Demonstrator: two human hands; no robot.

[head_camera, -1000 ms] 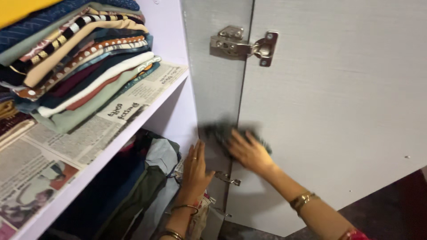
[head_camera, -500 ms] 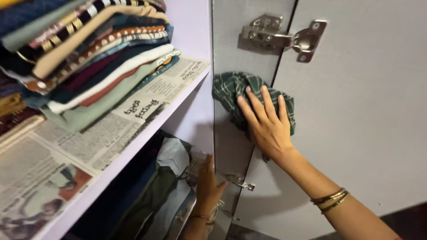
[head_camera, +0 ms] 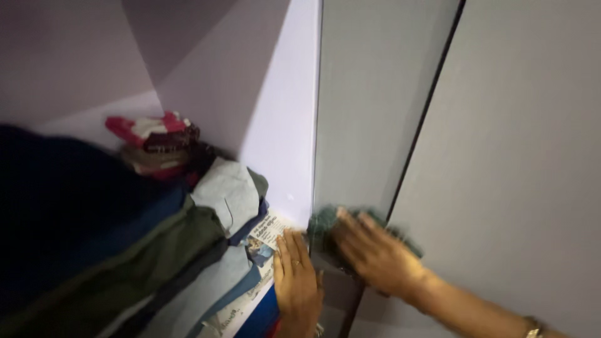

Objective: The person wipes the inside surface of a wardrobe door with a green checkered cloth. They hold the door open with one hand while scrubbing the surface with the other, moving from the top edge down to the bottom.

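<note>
right hand (head_camera: 375,256) flat, pressing green cloth (head_camera: 325,228) on the cupboard panel (head_camera: 369,125); left hand (head_camera: 297,281) open, holding nothing, on the shelf edge (head_camera: 250,307). Cloth could slip off sideways imo.

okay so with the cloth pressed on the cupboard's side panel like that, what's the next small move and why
Probably slide the right hand and green cloth upward: the cloth sits low on the grey panel, with most of it above. Left hand rests on the shelf edge.
</note>
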